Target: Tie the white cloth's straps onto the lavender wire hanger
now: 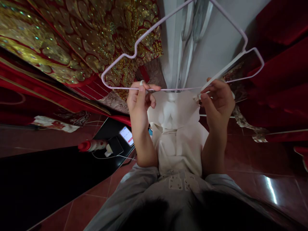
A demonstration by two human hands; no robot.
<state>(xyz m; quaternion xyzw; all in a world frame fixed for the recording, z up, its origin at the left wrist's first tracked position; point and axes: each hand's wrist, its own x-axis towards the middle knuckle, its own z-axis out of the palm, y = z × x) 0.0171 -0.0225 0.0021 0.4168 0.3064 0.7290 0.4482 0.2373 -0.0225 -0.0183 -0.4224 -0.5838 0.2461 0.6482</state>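
Observation:
A thin pale pink clothes hanger point(168, 89) is held up in front of me, its bottom bar level across both hands. My left hand point(141, 99) is closed at the left part of that bar, and a small white loop point(141, 82) shows by its thumb tip. My right hand point(218, 102) pinches a white strap point(222, 71) that runs up to the notch in the hanger's right shoulder. Below the bar, between my forearms, hangs a cream garment point(179, 141) with a shaped upper part. How the left loop joins it is hidden.
Gold-sequined red clothing point(96, 41) hangs at upper left, dark red cloth point(281, 73) at right. On a black table point(60, 173) at left are a lit phone point(126, 135) and a red-capped bottle point(92, 145) near a white cable. Behind the hanger stands a pale panel with handles point(190, 29).

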